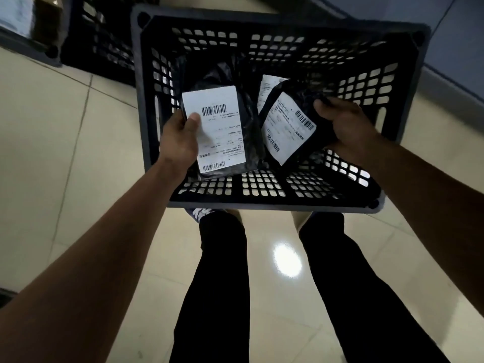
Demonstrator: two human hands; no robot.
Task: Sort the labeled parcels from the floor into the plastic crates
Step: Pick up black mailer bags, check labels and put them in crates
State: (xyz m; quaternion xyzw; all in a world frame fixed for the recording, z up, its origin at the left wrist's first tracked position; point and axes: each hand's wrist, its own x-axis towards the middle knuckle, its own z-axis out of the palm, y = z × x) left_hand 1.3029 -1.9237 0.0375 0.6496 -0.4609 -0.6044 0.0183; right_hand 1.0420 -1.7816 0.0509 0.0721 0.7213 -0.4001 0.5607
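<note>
item 1, my left hand (180,138): thumb lies flat across the white label (214,132) of a black parcel (230,127), the other fingers curl behind the parcel's left edge and i cannot see them. the grip is a pinch, label facing up at me, barcodes at its top and bottom.

item 2, my right hand (340,127): fingers curl over the top right edge of a second black parcel (293,124), the palm under its right side. this parcel sits tilted, its label (288,127) turned at an angle, a barcode near the thumb and another at the lower left corner.

item 3, position of both parcels: held over the open inside of the black plastic crate (280,27), side by side, their inner edges just beside each other. i cannot tell whether either one touches the crate floor.

item 4, a third label (267,90), white, showing behind the right parcel, lower in the crate; its parcel is mostly hidden.

item 5, the crate: slotted walls and slotted base, grey rim, standing on pale floor tiles (65,153).

item 6, a second dark crate (104,43) at upper left, blurred.

item 7, my legs in black trousers (222,284) below the near rim, one patterned shoe (200,213) showing.
</note>
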